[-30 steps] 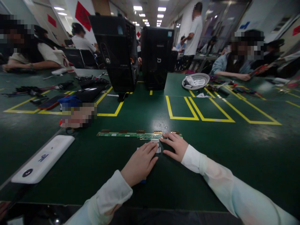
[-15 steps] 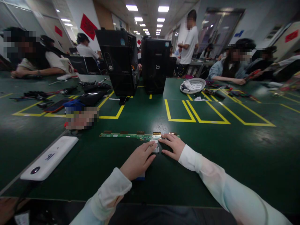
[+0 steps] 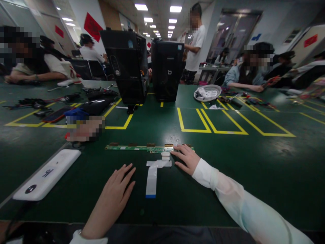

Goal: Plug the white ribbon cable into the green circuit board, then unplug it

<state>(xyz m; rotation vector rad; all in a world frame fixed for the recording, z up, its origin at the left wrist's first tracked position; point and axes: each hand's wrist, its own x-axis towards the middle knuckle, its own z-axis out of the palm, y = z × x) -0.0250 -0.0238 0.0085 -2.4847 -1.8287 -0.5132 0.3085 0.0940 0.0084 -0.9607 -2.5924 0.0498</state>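
Note:
A long, narrow green circuit board (image 3: 137,148) lies crosswise on the green table. At its lower edge, right of centre, sits a white connector (image 3: 166,154). From there a folded white ribbon cable (image 3: 151,178) with a blue end runs toward me. My right hand (image 3: 186,158) rests on the right part of the board, fingers spread, thumb on the table. To the left of the cable, my left hand (image 3: 118,189) is over the table with its fingers apart, holding nothing and clear of board and cable.
A white power bank (image 3: 48,174) lies at the left. Two black computer towers (image 3: 127,73) stand behind. A white basket (image 3: 207,93) holds small parts at the back right. Cables (image 3: 43,101) lie back left. Several people sit or stand around.
My left hand has moved off the connector and cable, left and toward me, uncovering the ribbon cable. My right hand stays at the board. The view has shifted slightly.

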